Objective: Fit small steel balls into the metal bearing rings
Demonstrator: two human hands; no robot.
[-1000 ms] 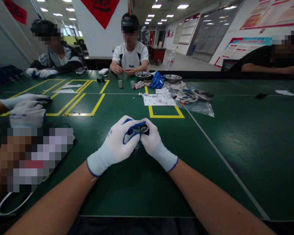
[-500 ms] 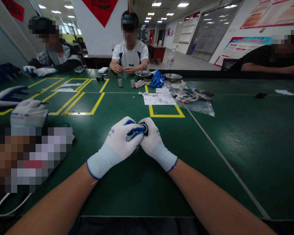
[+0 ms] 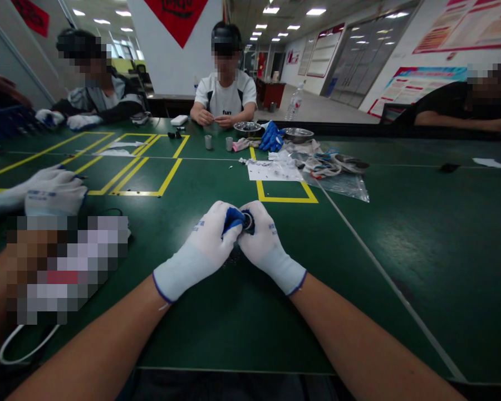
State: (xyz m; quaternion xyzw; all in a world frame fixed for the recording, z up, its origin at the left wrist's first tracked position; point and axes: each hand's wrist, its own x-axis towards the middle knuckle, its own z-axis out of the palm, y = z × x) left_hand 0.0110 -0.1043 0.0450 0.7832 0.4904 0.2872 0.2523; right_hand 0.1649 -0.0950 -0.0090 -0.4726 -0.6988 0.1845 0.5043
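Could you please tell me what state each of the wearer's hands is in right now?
Left hand: fingers curled, tips at the round part; whether it grips cannot be told.
Right hand: closed, holding the round part.

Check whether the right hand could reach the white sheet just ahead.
Probably yes: only green tabletop and yellow tape show between the right hand and the white sheet, though that hand holds a round part.
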